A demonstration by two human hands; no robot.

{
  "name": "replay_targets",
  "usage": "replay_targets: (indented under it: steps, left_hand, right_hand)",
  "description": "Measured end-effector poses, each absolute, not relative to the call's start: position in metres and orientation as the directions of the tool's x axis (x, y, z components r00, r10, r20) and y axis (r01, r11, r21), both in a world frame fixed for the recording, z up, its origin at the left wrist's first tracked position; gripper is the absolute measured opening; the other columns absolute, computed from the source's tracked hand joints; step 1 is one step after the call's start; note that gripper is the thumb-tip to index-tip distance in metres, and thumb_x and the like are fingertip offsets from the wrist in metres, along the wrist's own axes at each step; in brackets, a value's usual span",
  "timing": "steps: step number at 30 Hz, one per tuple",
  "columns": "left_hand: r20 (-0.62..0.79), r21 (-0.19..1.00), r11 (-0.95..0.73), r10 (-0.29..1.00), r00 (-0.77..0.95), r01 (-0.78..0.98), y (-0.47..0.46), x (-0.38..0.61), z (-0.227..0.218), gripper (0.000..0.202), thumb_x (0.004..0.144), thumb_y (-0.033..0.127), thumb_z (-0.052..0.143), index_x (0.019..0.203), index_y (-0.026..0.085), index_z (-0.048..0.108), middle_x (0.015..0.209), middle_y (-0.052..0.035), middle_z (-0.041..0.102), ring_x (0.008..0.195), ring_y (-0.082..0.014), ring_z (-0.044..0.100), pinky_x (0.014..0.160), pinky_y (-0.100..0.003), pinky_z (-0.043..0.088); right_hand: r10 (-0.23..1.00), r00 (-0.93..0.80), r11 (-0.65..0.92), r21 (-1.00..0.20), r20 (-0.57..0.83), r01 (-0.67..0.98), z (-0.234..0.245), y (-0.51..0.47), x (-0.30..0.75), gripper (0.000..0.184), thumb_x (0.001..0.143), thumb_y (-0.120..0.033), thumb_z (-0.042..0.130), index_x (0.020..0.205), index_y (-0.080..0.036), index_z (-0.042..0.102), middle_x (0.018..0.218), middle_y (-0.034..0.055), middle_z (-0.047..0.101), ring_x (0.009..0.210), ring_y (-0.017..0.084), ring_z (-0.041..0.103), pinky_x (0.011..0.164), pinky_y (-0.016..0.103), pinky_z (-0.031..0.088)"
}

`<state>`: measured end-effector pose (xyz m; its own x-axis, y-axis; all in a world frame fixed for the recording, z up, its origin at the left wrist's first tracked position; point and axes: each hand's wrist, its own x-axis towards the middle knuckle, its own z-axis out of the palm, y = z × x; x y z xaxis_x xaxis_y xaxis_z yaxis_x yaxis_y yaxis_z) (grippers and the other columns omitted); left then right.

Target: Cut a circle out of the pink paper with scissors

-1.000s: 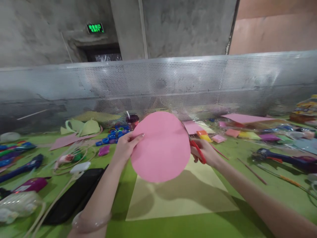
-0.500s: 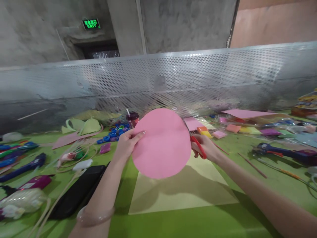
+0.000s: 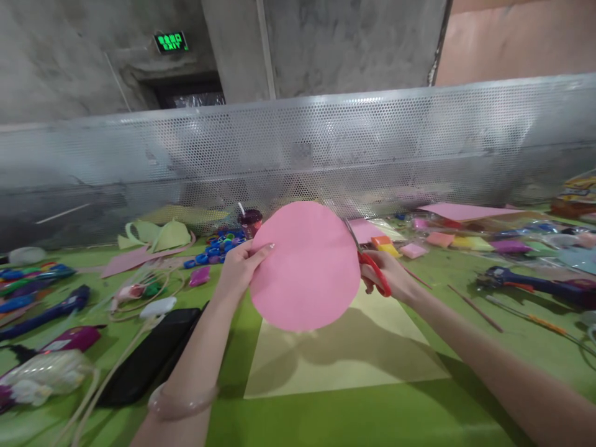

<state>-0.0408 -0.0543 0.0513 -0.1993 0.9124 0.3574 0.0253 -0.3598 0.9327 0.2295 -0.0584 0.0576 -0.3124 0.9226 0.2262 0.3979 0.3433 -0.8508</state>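
A roughly round sheet of pink paper point(image 3: 305, 267) is held up in front of me. My left hand point(image 3: 242, 267) pinches its left edge, thumb on the near face and the other fingers behind. In my right hand point(image 3: 384, 273) are scissors point(image 3: 375, 273) with red handles, their blades pointing up and lying along the paper's right edge. Below the pink paper, a pale yellow sheet point(image 3: 344, 366) lies flat on the green table, with shadows of my hands across it.
On the left lie a black case point(image 3: 149, 360), cables and a dark blue tool point(image 3: 51, 313). Behind are blue caps point(image 3: 216, 248) and a dark cup point(image 3: 250, 220). Clay packets point(image 3: 440, 239) and another blue tool point(image 3: 535, 285) sit at right. A perforated metal panel point(image 3: 298, 149) stands behind.
The scissor blades stand slightly further apart at the paper's right edge. The pink paper has shifted very little, and both hands keep their hold.
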Motion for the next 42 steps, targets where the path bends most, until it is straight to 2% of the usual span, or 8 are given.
replay_targets:
  steps: [17, 33, 42]
  left_hand:
    - [0.315, 0.949, -0.310, 0.931, -0.184, 0.054, -0.0556, -0.0420, 0.0522, 0.036, 0.057, 0.039, 0.071, 0.082, 0.014, 0.065, 0.070, -0.0028, 0.065, 0.057, -0.0146, 0.057, 0.053, -0.025, 0.044]
    - [0.324, 0.946, -0.318, 0.930, -0.171, 0.065, -0.0551, -0.0421, 0.0525, 0.035, 0.057, 0.041, 0.071, 0.080, 0.015, 0.066, 0.070, -0.0028, 0.066, 0.057, -0.0140, 0.056, 0.054, -0.025, 0.044]
    - [0.326, 0.945, -0.316, 0.926, -0.190, 0.083, -0.0552, -0.0423, 0.0530, 0.038, 0.054, 0.042, 0.072, 0.080, 0.015, 0.066, 0.068, -0.0020, 0.066, 0.055, -0.0140, 0.056, 0.053, -0.024, 0.043]
  right_hand:
    - [0.927, -0.324, 0.319, -0.850, 0.187, 0.421, 0.0634, -0.0616, 0.2287, 0.007, 0.065, -0.022, 0.044, 0.060, -0.017, 0.046, 0.043, -0.0057, 0.047, 0.035, 0.007, 0.046, 0.035, 0.017, 0.035]
    - [0.920, -0.347, 0.329, -0.842, 0.183, 0.427, 0.0621, -0.0577, 0.2308, 0.011, 0.067, -0.026, 0.047, 0.064, -0.016, 0.048, 0.042, -0.0060, 0.045, 0.038, 0.009, 0.047, 0.037, 0.018, 0.040]
    - [0.925, -0.339, 0.321, -0.830, 0.171, 0.456, 0.0601, -0.0548, 0.2320, 0.012, 0.068, -0.027, 0.047, 0.061, -0.017, 0.045, 0.041, -0.0064, 0.042, 0.035, 0.008, 0.048, 0.035, 0.019, 0.040]
